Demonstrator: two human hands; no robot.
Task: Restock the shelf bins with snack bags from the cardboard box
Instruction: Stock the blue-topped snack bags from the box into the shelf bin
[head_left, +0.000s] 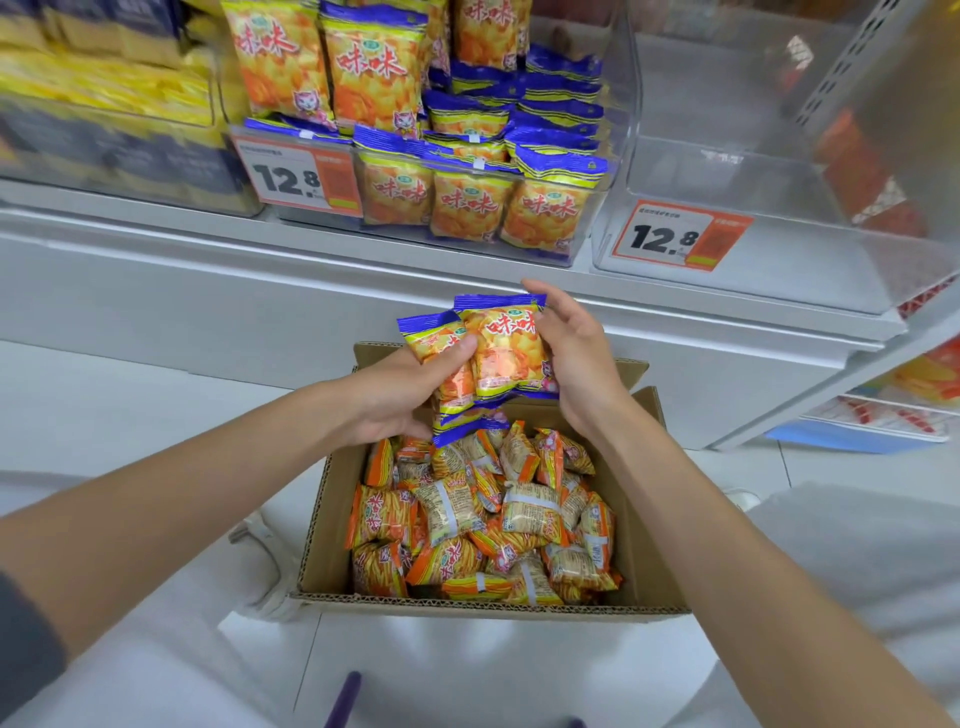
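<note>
Open brown cardboard box (332, 545) of orange snack packets (488, 514) is sitting bottom centre. Just above it, left hand (395, 395) and right hand (582, 364) are both gripping blue-topped orange snack bags (498, 353). Clear plastic shelf bin (519, 249) is sitting half-stocked further up, centre.

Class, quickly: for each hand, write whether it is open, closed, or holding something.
Left hand: closed on blue-topped snack bags, thumb across the front.
Right hand: holding the same bags from the right side, fingers partly spread.
</note>
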